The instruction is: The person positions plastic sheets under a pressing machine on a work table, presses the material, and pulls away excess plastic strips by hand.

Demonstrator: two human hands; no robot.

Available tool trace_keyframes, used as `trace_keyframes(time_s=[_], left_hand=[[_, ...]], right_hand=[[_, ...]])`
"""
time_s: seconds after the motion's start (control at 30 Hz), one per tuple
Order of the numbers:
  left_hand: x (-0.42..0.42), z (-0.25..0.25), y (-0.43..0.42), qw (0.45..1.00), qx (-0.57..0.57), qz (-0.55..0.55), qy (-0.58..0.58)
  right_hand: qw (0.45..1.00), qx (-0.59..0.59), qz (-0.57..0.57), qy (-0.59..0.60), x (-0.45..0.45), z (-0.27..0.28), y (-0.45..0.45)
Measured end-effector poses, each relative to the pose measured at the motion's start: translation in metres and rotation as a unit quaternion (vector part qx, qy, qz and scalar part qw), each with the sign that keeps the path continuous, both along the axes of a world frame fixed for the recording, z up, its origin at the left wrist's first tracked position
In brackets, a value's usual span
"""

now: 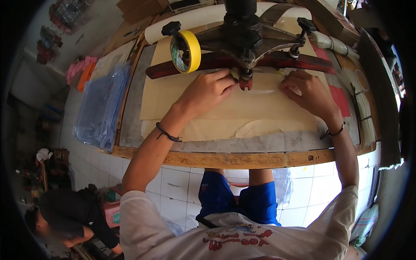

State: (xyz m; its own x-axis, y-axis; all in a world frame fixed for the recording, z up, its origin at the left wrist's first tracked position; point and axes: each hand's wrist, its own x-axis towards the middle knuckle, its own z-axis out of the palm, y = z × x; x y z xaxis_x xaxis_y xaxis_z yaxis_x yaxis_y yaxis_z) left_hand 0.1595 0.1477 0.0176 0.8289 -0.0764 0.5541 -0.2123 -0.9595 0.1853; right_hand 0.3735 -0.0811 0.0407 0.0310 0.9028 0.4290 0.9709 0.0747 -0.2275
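Note:
My left hand is closed, its fingertips at the red bar of a dark metal press, just left of the small red clamp foot. Farther right, my right hand is also closed, thumb and fingers curled together just below the same bar. Whatever either hand pinches is too small or hidden to name. Under both hands lies brown paper, torn along its near edge. A faint shiny patch shows on it between the hands. A roll of yellow tape hangs on the press's left knob.
Clear bluish plastic sheets are stacked left of the wooden-edged table. A white roll lies behind the press. Tied plastic bundles and red pieces lie at right. Another person bends down at lower left.

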Motion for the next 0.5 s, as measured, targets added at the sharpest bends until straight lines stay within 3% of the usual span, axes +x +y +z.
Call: trace_keyframes(time_s=[0.17, 0.3, 0.5], left_hand=[[0.001, -0.011, -0.009, 0.998, 0.052, 0.039, -0.007], [0.003, -0.013, -0.007, 0.998, 0.051, 0.043, -0.008], [0.001, -0.011, -0.014, 0.995, 0.069, 0.066, 0.013]], right_hand=[[0.999, 0.032, -0.038, 0.011, -0.001, -0.015, 0.006], [0.992, 0.040, 0.022, -0.114, 0.006, -0.022, 0.005], [0.986, 0.112, 0.061, -0.108, 0.005, -0.013, 0.002]])
